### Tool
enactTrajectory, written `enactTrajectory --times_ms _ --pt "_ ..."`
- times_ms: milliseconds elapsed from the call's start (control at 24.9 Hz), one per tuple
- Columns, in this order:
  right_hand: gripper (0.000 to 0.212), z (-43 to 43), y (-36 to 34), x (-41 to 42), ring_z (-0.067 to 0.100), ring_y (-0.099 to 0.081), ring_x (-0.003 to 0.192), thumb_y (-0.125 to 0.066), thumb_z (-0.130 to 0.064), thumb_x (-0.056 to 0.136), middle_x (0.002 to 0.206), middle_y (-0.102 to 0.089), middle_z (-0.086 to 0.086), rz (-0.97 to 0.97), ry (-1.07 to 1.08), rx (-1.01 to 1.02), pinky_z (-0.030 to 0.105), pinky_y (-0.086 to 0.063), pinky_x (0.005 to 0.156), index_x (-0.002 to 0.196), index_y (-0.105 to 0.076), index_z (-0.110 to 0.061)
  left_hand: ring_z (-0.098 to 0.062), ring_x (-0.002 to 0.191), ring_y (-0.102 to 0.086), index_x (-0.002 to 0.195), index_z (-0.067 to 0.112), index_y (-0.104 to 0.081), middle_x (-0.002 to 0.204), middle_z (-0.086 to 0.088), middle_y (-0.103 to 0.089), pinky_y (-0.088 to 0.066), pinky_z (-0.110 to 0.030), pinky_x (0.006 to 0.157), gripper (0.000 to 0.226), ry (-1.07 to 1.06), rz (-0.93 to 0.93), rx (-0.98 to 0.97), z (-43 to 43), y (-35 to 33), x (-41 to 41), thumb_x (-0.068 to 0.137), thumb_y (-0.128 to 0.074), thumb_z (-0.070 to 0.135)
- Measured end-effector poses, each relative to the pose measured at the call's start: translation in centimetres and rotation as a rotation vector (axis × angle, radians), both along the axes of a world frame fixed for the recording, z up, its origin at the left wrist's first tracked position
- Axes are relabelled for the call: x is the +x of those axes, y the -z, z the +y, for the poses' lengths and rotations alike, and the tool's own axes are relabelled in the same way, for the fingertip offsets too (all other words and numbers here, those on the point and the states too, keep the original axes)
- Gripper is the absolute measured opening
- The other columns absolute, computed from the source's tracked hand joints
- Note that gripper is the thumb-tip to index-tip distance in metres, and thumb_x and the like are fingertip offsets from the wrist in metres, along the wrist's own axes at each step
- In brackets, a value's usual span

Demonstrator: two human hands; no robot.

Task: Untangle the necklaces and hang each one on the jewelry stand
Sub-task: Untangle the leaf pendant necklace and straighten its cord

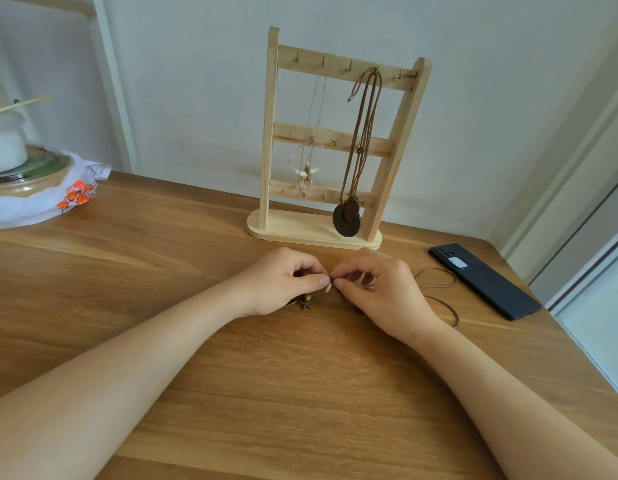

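The table [266,393] meets the wall at its far edge; its right edge runs just beyond the phone [484,280]. Bare wood lies between the forearms and toward the near side.

The jewelry stand [269,133] stands upright at the far edge. A thin necklace [306,174] and a cord necklace with dark discs [346,220] hang from its top hooks.

In front of the stand, the left hand [283,282] and right hand [380,292] meet, each pinching the tangled necklace [305,303] on the table between thumb and forefinger. Its brown cord [435,268] loops out to the right, near the phone.

At far left, a lidded bowl [27,181] sits in a white plastic bag [23,209]; its contents cannot be identified.
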State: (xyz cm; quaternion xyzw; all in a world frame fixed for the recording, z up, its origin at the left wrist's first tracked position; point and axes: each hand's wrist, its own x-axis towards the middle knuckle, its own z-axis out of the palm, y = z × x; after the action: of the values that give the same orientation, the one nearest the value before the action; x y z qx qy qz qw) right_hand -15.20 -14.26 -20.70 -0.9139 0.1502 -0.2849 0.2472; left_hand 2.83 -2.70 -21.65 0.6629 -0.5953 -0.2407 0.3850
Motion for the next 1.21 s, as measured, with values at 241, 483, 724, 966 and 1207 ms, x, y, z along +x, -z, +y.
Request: enactTrajectory --times_ms 241,483,724,966,1207 --pt "0.009 0.0 -0.2 -0.2 0.0 -0.054 0.077 -0.06 -0.008 0.097 0.094 -0.061 -0.002 0.064 0.043 0.114 0.013 -0.044 0.069 0.097 -0.064 -0.016 -0.004 0.093 -0.066 0.099 0.027 -0.075 0.094 0.012 -0.073 -0.051 -0.033 0.089 0.016 -0.026 0.035 -0.017 -0.2 0.1 0.0 0.099 -0.06 0.031" --pt "0.013 -0.4 -0.5 -0.7 0.013 -0.06 0.079 -0.062 -0.015 0.098 0.093 -0.068 -0.004 -0.015 0.079 0.253 0.023 -0.051 0.067 0.106 -0.069 -0.022 -0.003 0.088 -0.064 0.095 0.028 -0.074 0.09 0.011 -0.072 -0.05 -0.028 0.087 0.017 -0.033 0.048 -0.034 -0.2 0.1 0.0 0.1 -0.059 0.03" --pt "0.009 -0.2 -0.4 -0.7 0.009 -0.068 0.075 -0.074 -0.015 0.09 0.081 -0.074 -0.01 -0.008 0.036 0.202 0.021 -0.055 0.068 0.095 -0.079 -0.021 -0.008 0.085 -0.064 0.097 0.022 -0.075 0.085 0.004 -0.071 -0.051 -0.037 0.089 0.015 -0.025 0.134 -0.042 -0.2 0.0 -0.2 0.098 -0.062 0.028" --pt "0.01 0.5 -0.5 -0.1 0.006 -0.06 0.071 -0.061 -0.019 0.1 0.079 -0.068 -0.007 0.022 0.042 0.363 0.018 -0.048 0.068 0.096 -0.071 -0.018 -0.015 0.086 -0.066 0.092 0.02 -0.077 0.087 0.0 -0.074 -0.051 -0.036 0.084 0.014 -0.018 0.056 -0.048 -0.2 -0.3 -0.3 0.096 -0.065 0.025" --pt "0.032 -0.3 -1.7 -0.8 0.022 -0.042 0.082 -0.048 -0.037 0.103 0.088 -0.048 0.01 0.166 -0.151 0.85 0.035 -0.035 0.084 0.081 -0.059 -0.017 -0.011 0.062 -0.053 0.076 0.006 -0.069 0.067 -0.011 -0.06 -0.043 -0.032 0.065 0.029 -0.122 -0.017 -0.037 -0.1 -0.5 -0.2 0.097 -0.055 0.019"
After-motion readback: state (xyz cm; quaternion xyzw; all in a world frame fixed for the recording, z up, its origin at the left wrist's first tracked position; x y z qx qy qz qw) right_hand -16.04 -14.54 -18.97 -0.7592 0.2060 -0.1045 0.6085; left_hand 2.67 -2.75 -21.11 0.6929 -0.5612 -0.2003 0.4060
